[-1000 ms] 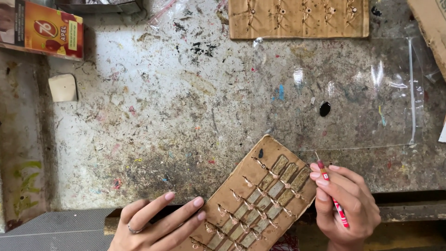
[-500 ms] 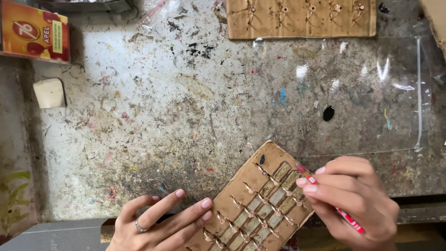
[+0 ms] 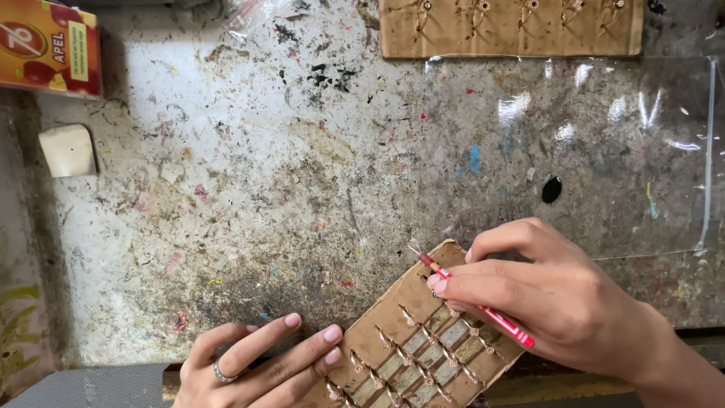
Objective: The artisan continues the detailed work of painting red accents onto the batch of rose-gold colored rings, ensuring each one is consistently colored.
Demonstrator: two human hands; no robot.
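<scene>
Two hands busy: left hand lay flat, pinning cardboard card; right hand gripped red tool; rows mostly filled

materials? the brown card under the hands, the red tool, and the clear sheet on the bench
Brown card: looks like raw corrugated cardboard, matte, with frayed edges; small metallic-looking pieces sit in rows on it.
Red tool in the right hand: likely glossy plastic barrel with a thin metal tip, hard to confirm.
Clear sheet: thin plastic film, judging by its glare and wrinkles.
</scene>
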